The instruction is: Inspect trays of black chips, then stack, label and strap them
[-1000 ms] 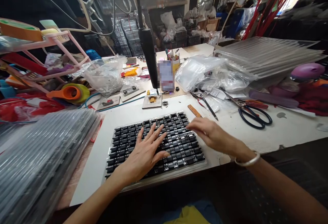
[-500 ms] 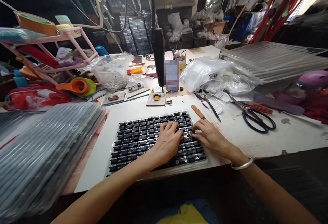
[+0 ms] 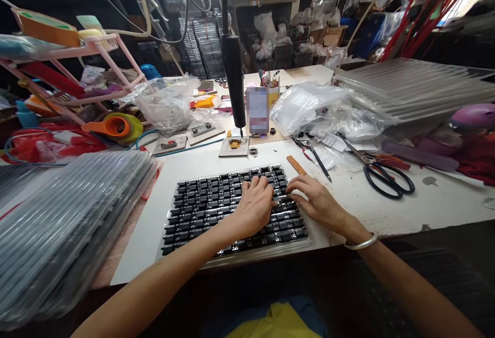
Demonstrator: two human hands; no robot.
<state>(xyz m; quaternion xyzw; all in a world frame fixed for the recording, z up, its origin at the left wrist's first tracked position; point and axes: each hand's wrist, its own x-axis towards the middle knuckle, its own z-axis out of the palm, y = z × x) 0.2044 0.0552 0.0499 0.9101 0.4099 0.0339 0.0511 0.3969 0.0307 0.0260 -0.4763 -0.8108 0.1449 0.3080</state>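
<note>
A clear plastic tray (image 3: 211,264) lies on the table before me, filled with rows of small black electronic parts (image 3: 204,206) with metal pins. My left hand (image 3: 255,204) rests over the right half of the tray. Its fingers are bent down among the parts, and their tips are partly hidden. At the tray's right edge, my right hand (image 3: 315,201) has thumb and forefinger closed at the end of one row, on a small black part. A metal bangle (image 3: 361,242) circles the right wrist.
A black electric screwdriver (image 3: 234,80) hangs above a small fixture block (image 3: 234,147). Stacked clear trays (image 3: 77,224) stand at left. Scissors (image 3: 389,178), tweezers (image 3: 319,161) and an orange-handled tool (image 3: 296,165) lie right. Plastic bags (image 3: 317,111) sit behind.
The view has shifted slightly. Both hands stay at the same part of the tray. My right thumb and forefinger have moved a little, and the left fingers remain bent over the parts.
</note>
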